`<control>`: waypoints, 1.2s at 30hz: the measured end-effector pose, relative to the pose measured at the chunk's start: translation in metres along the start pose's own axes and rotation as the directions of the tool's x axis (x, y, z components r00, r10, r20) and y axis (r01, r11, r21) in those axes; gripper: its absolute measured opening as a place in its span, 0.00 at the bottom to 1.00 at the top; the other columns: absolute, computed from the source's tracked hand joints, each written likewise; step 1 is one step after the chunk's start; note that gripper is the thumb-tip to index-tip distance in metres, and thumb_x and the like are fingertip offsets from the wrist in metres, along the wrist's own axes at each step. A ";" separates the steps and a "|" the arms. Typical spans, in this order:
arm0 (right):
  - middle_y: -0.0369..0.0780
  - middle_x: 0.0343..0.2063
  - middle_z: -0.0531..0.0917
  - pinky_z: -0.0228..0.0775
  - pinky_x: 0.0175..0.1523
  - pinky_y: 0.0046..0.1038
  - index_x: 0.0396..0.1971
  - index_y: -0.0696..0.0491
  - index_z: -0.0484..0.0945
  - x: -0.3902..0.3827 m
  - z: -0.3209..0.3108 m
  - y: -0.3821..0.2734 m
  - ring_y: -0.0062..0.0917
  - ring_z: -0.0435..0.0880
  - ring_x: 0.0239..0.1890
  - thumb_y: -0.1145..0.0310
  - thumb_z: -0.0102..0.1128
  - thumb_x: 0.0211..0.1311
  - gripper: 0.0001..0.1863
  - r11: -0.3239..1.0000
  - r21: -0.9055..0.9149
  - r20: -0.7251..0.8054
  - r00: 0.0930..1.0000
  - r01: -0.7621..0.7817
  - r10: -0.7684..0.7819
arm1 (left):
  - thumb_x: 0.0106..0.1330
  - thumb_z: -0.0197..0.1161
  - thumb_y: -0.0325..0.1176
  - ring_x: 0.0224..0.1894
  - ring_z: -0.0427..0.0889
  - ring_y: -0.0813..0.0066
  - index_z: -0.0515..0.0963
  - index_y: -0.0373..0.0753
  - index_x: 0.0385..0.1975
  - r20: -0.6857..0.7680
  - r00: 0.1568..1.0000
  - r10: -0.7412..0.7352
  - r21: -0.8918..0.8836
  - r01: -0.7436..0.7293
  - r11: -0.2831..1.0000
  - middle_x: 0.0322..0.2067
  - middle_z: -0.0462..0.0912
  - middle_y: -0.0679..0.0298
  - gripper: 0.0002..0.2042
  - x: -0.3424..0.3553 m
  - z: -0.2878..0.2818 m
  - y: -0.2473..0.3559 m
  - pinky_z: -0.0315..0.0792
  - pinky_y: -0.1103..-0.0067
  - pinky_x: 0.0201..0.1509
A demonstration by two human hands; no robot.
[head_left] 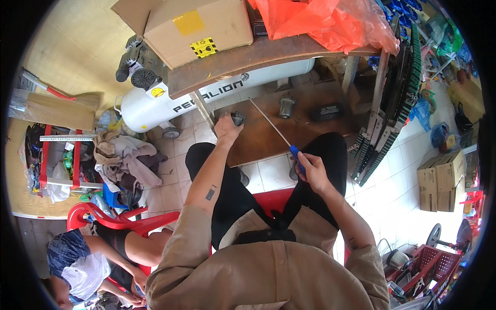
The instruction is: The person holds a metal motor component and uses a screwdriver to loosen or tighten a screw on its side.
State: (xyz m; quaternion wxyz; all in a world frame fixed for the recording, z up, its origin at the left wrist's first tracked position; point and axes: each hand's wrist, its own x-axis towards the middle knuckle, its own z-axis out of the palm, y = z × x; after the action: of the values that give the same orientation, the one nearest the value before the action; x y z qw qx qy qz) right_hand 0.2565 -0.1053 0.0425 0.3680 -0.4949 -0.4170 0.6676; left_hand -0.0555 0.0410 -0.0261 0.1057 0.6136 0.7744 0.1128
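My left hand (229, 129) grips a small dark metal part (237, 118) over the left end of the low wooden shelf (294, 144). In my right hand (311, 170) is a long screwdriver (276, 130), held by its blue handle, with the thin shaft angled up and left toward that part. A metal cylinder (287, 107) stands on the shelf, and a dark oblong case (325, 110) lies to its right.
A white compressor tank (139, 111) lies behind the wooden bench (206, 70), which bears a cardboard box (199, 26) and orange plastic (299, 18). Dark toothed racks (380, 129) lean at right. At lower left, another person (77, 263) sits by a red chair (93, 212).
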 end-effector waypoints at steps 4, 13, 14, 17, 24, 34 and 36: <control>0.34 0.18 0.74 0.55 0.20 0.19 0.42 0.61 0.80 0.001 -0.001 0.003 0.13 0.66 0.14 0.57 0.50 0.75 0.20 1.000 0.004 -0.003 1.000 -0.004 0.004 | 0.48 0.76 0.50 0.47 0.85 0.55 0.75 0.36 0.51 -0.018 0.999 -0.027 -0.021 0.027 0.999 0.43 0.84 0.50 0.33 0.000 -0.001 0.005 0.79 0.66 0.52; 0.36 0.22 0.78 0.56 0.20 0.19 0.46 0.60 0.78 0.000 0.002 -0.003 0.15 0.69 0.16 0.58 0.48 0.76 0.19 0.998 -0.013 0.046 0.997 -0.065 0.065 | 0.49 0.75 0.53 0.49 0.83 0.55 0.67 0.39 0.61 -0.007 0.999 -0.036 0.021 0.036 0.999 0.51 0.78 0.50 0.41 -0.004 0.005 0.005 0.79 0.66 0.51; 0.36 0.22 0.78 0.57 0.20 0.19 0.46 0.60 0.78 0.000 0.000 -0.001 0.15 0.69 0.16 0.58 0.48 0.76 0.19 0.998 -0.010 0.044 0.997 -0.068 0.068 | 0.50 0.75 0.53 0.49 0.83 0.54 0.66 0.39 0.61 0.000 1.000 -0.025 0.023 0.025 0.999 0.51 0.77 0.50 0.41 -0.005 0.004 0.007 0.79 0.66 0.51; 0.37 0.25 0.79 0.60 0.23 0.20 0.48 0.60 0.77 0.006 -0.006 0.010 0.16 0.72 0.18 0.58 0.48 0.76 0.19 0.998 0.013 0.058 0.996 -0.066 0.065 | 0.52 0.74 0.51 0.49 0.82 0.53 0.65 0.39 0.63 0.005 1.000 -0.001 0.077 0.001 0.997 0.51 0.76 0.49 0.41 -0.010 0.003 0.016 0.79 0.65 0.51; 0.40 0.32 0.82 0.69 0.29 0.23 0.57 0.58 0.69 0.005 -0.003 -0.005 0.21 0.80 0.26 0.61 0.48 0.76 0.19 0.979 0.186 0.200 0.979 -0.084 0.046 | 0.55 0.72 0.50 0.49 0.82 0.51 0.61 0.40 0.66 -0.003 0.998 0.063 0.184 -0.061 0.981 0.53 0.73 0.48 0.41 -0.015 0.007 0.002 0.79 0.65 0.51; 0.44 0.38 0.82 0.71 0.31 0.25 0.60 0.54 0.64 -0.001 -0.019 -0.012 0.27 0.83 0.30 0.65 0.47 0.75 0.18 0.907 0.394 0.350 0.937 -0.147 0.000 | 0.58 0.68 0.53 0.64 0.66 0.45 0.63 0.29 0.64 -0.012 0.923 0.385 0.199 -0.375 0.905 0.59 0.67 0.43 0.41 -0.026 -0.005 0.079 0.66 0.62 0.66; 0.43 0.41 0.81 0.71 0.31 0.26 0.60 0.53 0.62 -0.003 -0.012 -0.013 0.28 0.82 0.31 0.65 0.48 0.75 0.18 0.892 0.438 0.342 0.939 -0.115 -0.047 | 0.59 0.66 0.54 0.65 0.65 0.44 0.63 0.28 0.64 0.102 0.924 0.368 -0.083 -0.360 0.929 0.61 0.66 0.43 0.41 -0.007 0.016 0.112 0.63 0.61 0.68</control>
State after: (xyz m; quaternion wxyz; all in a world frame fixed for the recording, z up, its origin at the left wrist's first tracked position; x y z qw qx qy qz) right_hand 0.2694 -0.1005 0.0539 0.3824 -0.2794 -0.2993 0.8284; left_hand 0.0543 0.0601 -0.0067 0.1469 0.7485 0.6356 0.1189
